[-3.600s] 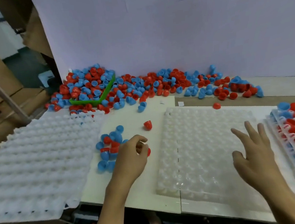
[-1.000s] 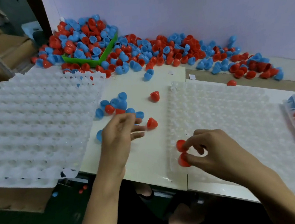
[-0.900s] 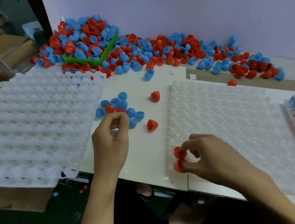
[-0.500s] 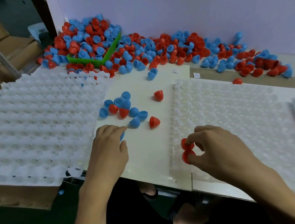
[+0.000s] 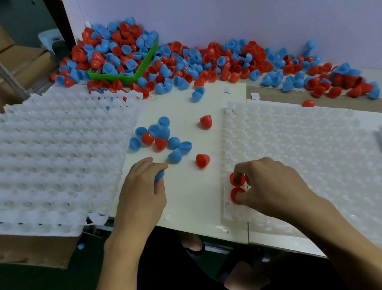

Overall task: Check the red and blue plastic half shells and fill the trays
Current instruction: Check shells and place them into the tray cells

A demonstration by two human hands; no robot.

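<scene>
A small factory packing station. Loose plastic half shells (image 5: 201, 61) heap the table (image 5: 190, 202). Stacked blister trays (image 5: 49, 160) and cardboard cartons (image 5: 7, 65) sit alongside.
</scene>
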